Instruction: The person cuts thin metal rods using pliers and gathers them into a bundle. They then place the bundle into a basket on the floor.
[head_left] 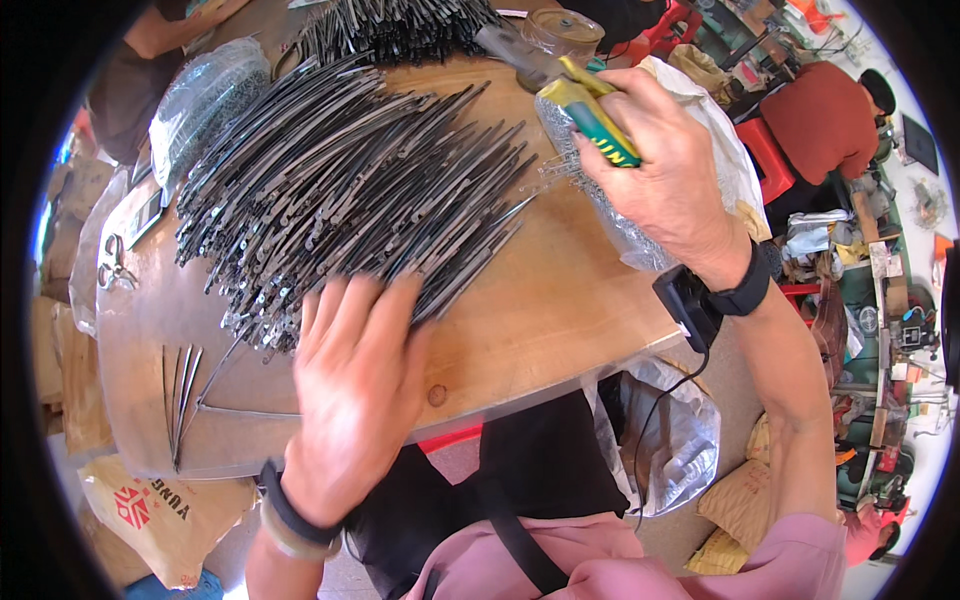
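A large heap of thin dark metal strips (330, 190) lies across the table, their near ends bunched toward me. My left hand (355, 370) reaches onto the heap's near edge with fingers stretched out, touching the strip ends; it is slightly blurred by motion. Pliers (590, 110) with green and yellow handles are gripped in my right hand (665, 170), raised over the table's far right side. Their metal jaws point up and left, away from the heap. Several loose strips (180, 400) lie apart from the heap at the near left.
Small scissors (115, 262) lie at the table's left edge. Plastic bags of small metal parts (215, 95) sit at the back left and right. A second bundle of strips (390, 25) lies at the far edge. Other people work nearby, one in a red-brown top (815, 115).
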